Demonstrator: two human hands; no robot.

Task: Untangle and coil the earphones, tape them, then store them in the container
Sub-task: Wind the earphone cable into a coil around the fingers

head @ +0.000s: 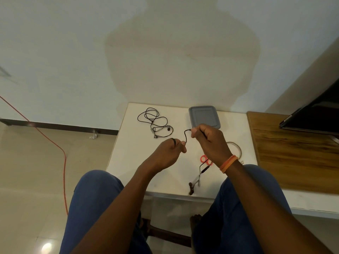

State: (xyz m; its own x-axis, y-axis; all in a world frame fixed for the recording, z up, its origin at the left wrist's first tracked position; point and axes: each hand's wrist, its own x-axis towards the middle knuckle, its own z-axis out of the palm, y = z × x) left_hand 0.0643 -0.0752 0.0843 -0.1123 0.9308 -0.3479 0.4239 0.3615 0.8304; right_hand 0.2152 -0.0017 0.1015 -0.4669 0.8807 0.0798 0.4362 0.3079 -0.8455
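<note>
An orange cable (55, 143) is seen trailing across the floor at far left. On the white table (132, 162), a second set of black earphones (156, 123) lies loosely tangled towards the far left corner, untouched. Just right of it, the left hand (168, 153) is held above the table with its fingers curled, and the black earphone cord (185, 138) is pinched at the fingertips. From there the cord arcs up and right to the right hand (209, 142), where it is gripped between thumb and curled fingers. Behind that hand a grey container (203, 116) sits lidded. Below the right wrist, the cord's earbud end (197, 177) hangs onto the table, over red-handled scissors (204, 159). A tape roll (236, 149) lies further right.
</note>
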